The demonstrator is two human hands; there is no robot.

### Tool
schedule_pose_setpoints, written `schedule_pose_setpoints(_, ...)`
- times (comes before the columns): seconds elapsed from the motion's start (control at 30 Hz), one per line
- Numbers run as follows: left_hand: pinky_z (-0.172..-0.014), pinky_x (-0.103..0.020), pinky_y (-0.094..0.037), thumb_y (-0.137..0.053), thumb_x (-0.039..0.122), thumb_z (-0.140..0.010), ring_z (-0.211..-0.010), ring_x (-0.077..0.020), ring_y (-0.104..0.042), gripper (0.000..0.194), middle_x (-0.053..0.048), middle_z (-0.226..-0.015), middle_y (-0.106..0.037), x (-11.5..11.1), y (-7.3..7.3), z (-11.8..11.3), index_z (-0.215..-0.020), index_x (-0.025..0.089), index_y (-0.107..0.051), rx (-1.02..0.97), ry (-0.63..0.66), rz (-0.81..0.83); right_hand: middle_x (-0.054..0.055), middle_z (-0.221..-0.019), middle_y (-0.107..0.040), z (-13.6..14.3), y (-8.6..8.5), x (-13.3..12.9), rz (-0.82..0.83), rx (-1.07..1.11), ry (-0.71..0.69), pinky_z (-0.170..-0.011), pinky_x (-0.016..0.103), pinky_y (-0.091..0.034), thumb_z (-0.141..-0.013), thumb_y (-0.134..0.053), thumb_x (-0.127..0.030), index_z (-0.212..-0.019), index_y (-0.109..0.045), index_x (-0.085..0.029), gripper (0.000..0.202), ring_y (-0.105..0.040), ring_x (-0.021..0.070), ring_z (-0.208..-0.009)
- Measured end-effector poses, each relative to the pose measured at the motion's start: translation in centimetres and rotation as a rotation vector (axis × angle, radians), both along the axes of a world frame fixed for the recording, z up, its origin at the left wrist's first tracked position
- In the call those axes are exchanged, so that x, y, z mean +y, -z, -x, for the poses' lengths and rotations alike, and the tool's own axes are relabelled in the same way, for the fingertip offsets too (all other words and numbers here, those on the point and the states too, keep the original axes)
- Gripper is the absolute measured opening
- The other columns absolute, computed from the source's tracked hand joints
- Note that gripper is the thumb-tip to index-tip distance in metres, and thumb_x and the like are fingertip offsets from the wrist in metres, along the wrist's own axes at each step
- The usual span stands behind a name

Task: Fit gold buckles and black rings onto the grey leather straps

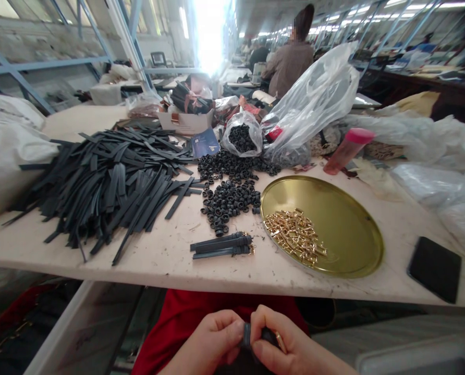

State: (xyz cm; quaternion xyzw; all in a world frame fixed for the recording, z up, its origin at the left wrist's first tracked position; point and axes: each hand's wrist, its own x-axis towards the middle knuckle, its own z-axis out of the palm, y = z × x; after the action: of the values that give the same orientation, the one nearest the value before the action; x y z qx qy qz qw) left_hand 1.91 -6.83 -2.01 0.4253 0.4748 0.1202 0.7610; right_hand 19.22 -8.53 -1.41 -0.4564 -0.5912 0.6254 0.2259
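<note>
Low in the view, in front of the table's edge, my left hand (pixel 227 333) is closed, its thumb and fingers pinching a short dark strap (pixel 247 335). Pressed close beside it, my right hand (pixel 273 338) is closed on the same strap. A gold metal piece (pixel 281 342) shows between the right fingers; much of the strap is hidden by both hands. On the table lie a few finished-looking straps with gold ends (pixel 222 246), side by side. Small black loops (pixel 230 200) are heaped behind them. A round gold tray (pixel 345 229) bears a pile of small gold fittings (pixel 295 234).
A large pile of loose black strips (pixel 115 182) covers the table's left part. A plastic bag of black loops (pixel 244 138), a pink-capped bottle (pixel 347 151) and clear bags stand farther back. A black phone (pixel 435 268) lies at right. Another person (pixel 293 65) sits in the background.
</note>
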Motion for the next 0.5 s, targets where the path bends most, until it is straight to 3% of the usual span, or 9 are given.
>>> schedule_pose_setpoints(0.23,-0.051,-0.019,-0.027,-0.046,0.045,-0.079,-0.056,-0.0084,-0.037,0.033,0.004,-0.058,-0.044,0.8,-3.5,0.5,-0.066,0.015,-0.049,0.081,0.118,-0.256,-0.009,-0.055,-0.031,1.5,0.5,-0.6,0.212,0.349,0.275,-0.04,0.018,-0.021,-0.077,-0.05,-0.052,-0.08,-0.043,-0.021,0.032,-0.026,0.0064,-0.046)
schedule_pose_setpoints(0.37,-0.05,-0.019,-0.028,-0.045,0.039,-0.079,-0.054,-0.0089,-0.038,0.028,0.004,-0.058,-0.044,0.3,-3.4,0.1,-0.067,0.015,-0.049,0.108,0.109,-0.287,-0.012,-0.045,-0.027,2.3,1.0,-0.7,0.34,0.482,0.382,-0.035,0.018,-0.014,-0.077,-0.048,-0.054,-0.076,-0.042,-0.021,0.034,-0.019,0.0043,-0.036)
schedule_pose_setpoints(0.5,-0.051,-0.02,-0.029,-0.042,0.039,-0.081,-0.053,-0.0093,-0.038,0.028,0.004,-0.056,-0.043,-0.2,-2.7,-0.6,-0.066,0.016,-0.048,0.132,0.099,-0.322,-0.009,-0.051,-0.035,2.8,1.5,-0.8,0.215,0.309,0.527,-0.039,0.018,-0.024,-0.079,-0.046,-0.053,-0.071,-0.044,-0.02,0.034,-0.031,0.0064,-0.043)
